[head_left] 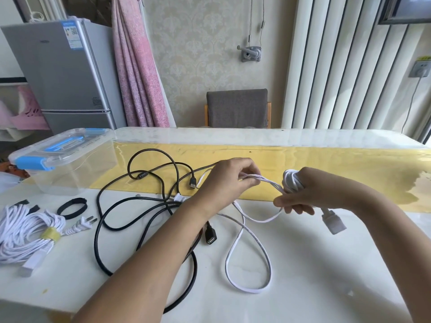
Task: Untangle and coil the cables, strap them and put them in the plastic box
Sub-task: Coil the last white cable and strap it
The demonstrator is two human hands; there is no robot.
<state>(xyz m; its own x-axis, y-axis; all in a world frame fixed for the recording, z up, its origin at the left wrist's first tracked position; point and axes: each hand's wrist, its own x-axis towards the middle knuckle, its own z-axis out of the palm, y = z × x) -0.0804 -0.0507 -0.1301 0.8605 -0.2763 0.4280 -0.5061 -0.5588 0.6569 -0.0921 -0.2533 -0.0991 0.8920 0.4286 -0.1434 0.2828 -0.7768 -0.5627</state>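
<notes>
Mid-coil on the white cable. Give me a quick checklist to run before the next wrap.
1. White coil gripped in right hand: ok.
2. Left hand pinches the white cable feeding it: ok.
3. Slack clear of black cables: cannot tell, left forearm covers the crossing.
4. Black strap on table: ok.
5. Plastic box open: not ok, lid on.

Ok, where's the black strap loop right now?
Head view, left side: the black strap loop lies on the table between the plastic box and the bundled white cable.
</notes>
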